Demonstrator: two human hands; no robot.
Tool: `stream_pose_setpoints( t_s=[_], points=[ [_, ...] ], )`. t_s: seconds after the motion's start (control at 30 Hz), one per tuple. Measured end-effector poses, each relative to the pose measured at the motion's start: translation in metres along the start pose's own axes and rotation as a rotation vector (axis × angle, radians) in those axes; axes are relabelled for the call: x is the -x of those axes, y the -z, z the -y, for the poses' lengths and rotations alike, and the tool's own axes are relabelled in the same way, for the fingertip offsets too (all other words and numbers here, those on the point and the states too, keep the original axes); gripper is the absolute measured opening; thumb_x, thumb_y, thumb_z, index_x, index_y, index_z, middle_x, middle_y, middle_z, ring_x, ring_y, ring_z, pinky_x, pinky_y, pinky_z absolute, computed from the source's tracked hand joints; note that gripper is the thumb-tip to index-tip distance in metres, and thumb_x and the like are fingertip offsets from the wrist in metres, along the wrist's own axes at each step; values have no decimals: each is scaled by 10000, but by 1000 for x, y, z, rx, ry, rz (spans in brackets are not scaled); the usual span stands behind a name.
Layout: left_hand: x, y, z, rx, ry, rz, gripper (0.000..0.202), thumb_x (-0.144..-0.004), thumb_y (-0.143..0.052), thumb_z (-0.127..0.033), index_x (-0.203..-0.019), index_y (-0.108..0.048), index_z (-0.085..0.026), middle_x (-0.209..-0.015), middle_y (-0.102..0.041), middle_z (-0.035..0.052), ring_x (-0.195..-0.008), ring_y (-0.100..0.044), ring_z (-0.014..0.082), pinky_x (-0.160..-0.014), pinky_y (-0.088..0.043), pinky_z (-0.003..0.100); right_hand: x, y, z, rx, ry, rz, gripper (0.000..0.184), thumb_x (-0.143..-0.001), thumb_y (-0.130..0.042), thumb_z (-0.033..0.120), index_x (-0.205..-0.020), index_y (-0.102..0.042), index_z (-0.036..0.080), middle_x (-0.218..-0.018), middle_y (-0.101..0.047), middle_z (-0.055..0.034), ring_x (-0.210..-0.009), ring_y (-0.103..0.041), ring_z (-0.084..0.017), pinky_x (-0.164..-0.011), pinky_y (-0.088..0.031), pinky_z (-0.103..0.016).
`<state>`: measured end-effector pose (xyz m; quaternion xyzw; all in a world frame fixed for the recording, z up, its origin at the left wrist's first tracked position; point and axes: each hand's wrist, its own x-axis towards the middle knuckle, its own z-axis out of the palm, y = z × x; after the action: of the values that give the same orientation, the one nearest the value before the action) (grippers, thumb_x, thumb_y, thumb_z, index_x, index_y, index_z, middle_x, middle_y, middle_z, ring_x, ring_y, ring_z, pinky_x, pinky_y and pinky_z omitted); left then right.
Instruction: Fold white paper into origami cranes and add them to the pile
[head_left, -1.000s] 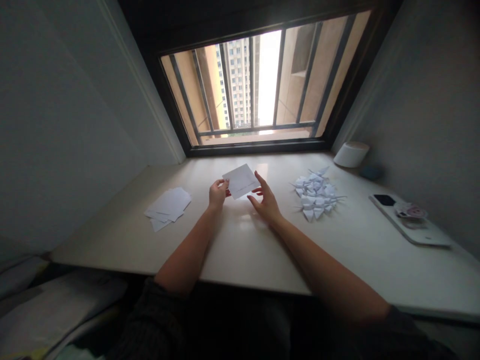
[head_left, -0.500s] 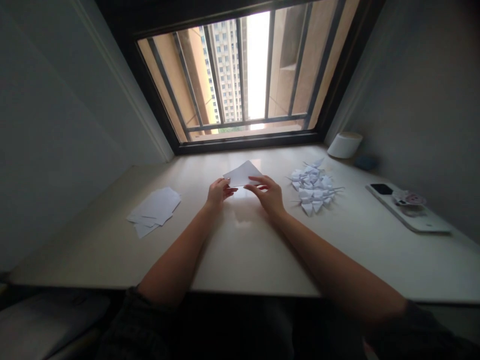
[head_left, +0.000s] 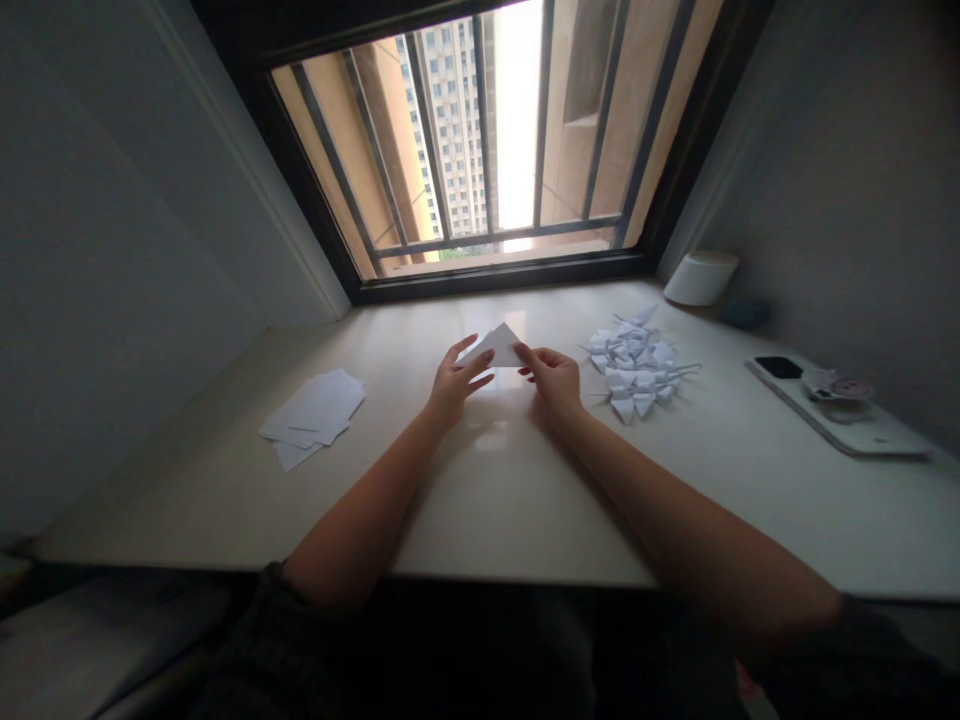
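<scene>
A folded sheet of white paper [head_left: 504,347] is held up between both hands above the middle of the table. My left hand [head_left: 451,385] has its fingers around the paper's left side, the thumb lying across its face. Pinching the right corner is my right hand [head_left: 551,377], its fingers curled. To the left lies a loose stack of white paper sheets [head_left: 319,405]. Right of my hands is a pile of folded white paper pieces [head_left: 637,365] with thin pointed ends.
The white table [head_left: 495,510] reaches to a barred window [head_left: 487,150]. At the right lie a phone [head_left: 832,415] with a round grip on its back and, farther back, a white cylindrical object [head_left: 701,278]. Walls close in both sides.
The paper now shows a smaller, triangular outline. My left thumb has moved onto its face, and my right fingers have closed at its right corner. The view has shifted slightly.
</scene>
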<state>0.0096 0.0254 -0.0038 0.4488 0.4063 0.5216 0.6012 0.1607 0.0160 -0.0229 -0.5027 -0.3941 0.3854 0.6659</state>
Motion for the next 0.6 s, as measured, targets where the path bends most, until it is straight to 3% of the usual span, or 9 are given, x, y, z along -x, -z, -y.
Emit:
stream_pose_setpoints(
  t_s=[0.1,0.27,0.6],
  points=[
    [0,0,1,-40,-23,-65,562,-677,-789,-354,-1187,-586,-230,-1125,-663,88,-1014,-650,218,-894,-522,377,1,0,1,47,25,49,451,-615,-729,602,-712,-714,162,-618,-666,-33,-564,-580,-146,-537,-451,-264],
    [1,-2,-2,-10,-80,-98,566,-672,-784,-309,-1201,-596,-229,-1107,-671,71,-1028,-648,220,-904,-521,362,1,-1,1,16,61,155,549,-633,-753,515,-1068,-689,187,-831,-727,-48,-656,-636,-158,-626,-514,-299],
    [3,-1,-6,-58,-65,-57,598,-593,-822,-285,-1164,-652,-237,-1088,-679,54,-1026,-635,212,-904,-497,349,1,0,0,-3,111,95,459,-649,-747,491,-988,-722,183,-713,-689,-21,-575,-608,-143,-614,-530,-310]
  ],
)
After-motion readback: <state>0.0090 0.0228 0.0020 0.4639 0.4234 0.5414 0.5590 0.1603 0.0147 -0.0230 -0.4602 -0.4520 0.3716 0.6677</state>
